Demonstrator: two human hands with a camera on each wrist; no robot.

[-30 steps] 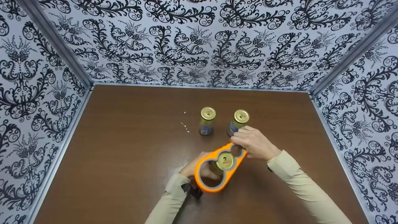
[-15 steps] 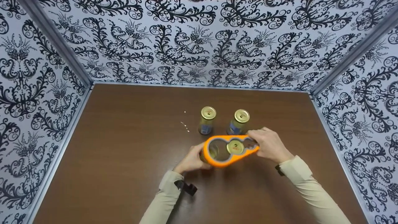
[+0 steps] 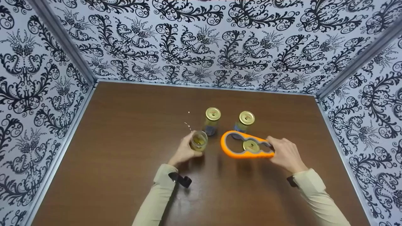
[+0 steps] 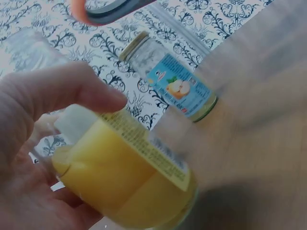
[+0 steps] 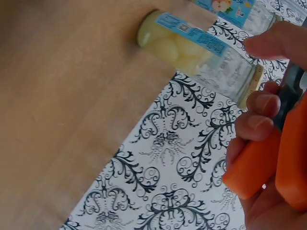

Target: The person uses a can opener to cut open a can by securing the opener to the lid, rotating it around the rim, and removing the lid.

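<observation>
My left hand (image 3: 182, 151) grips an uncapped glass jar (image 3: 199, 142), its fingers and thumb wrapped round the side. In the left wrist view, pale yellow fruit pieces (image 4: 127, 177) fill much of this tilted jar, and a yellow printed label runs along it. My right hand (image 3: 286, 154) holds the narrow end of an orange jar opener (image 3: 231, 153) with grey-lined openings of different sizes. A gold lid (image 3: 251, 145) sits within the opener's middle opening, apart from the jar.
Two capped jars, a left one (image 3: 213, 117) and a right one (image 3: 246, 121), stand just beyond the hands; the opener overlaps the right one. Small white bits (image 3: 187, 125) lie on the brown table (image 3: 132, 131). Patterned walls (image 3: 201, 40) enclose its back and sides.
The gold lid has come away from the held jar, moving right with the opener and my right hand. My left hand has carried the jar left and farther from me.
</observation>
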